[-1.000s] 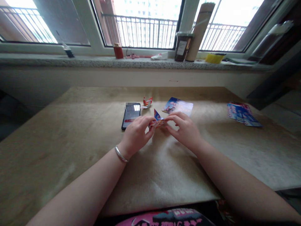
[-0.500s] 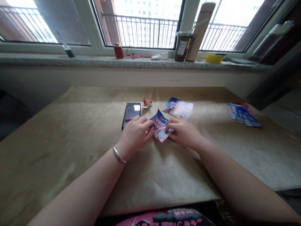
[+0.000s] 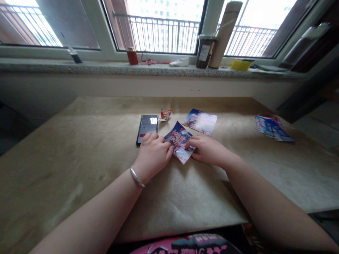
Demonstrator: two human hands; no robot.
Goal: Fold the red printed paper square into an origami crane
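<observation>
A square sheet of printed paper (image 3: 179, 138), blue and pink with creases across it, lies turned corner-wise between my hands. My left hand (image 3: 155, 151) is closed at its left corner, thumb on the paper. At the right corner my right hand (image 3: 205, 148) pinches the edge between thumb and fingers. Just past my left fingers lies a phone (image 3: 148, 124) with its screen lit; my hand covers its lower part. A small folded red and white paper figure (image 3: 165, 114) stands behind the paper.
Another printed sheet (image 3: 202, 121) lies flat behind my right hand. Several printed papers (image 3: 272, 127) are fanned out at the right of the table (image 3: 79, 148). On the windowsill (image 3: 106, 68) stand a red container (image 3: 132, 56), a dark jar (image 3: 205, 53), a tall tube (image 3: 225, 35) and a yellow object (image 3: 241, 64).
The paper has opened out flatter and shows more of its printed face. My left hand has flattened slightly onto its left side, while my right hand stays at the right corner.
</observation>
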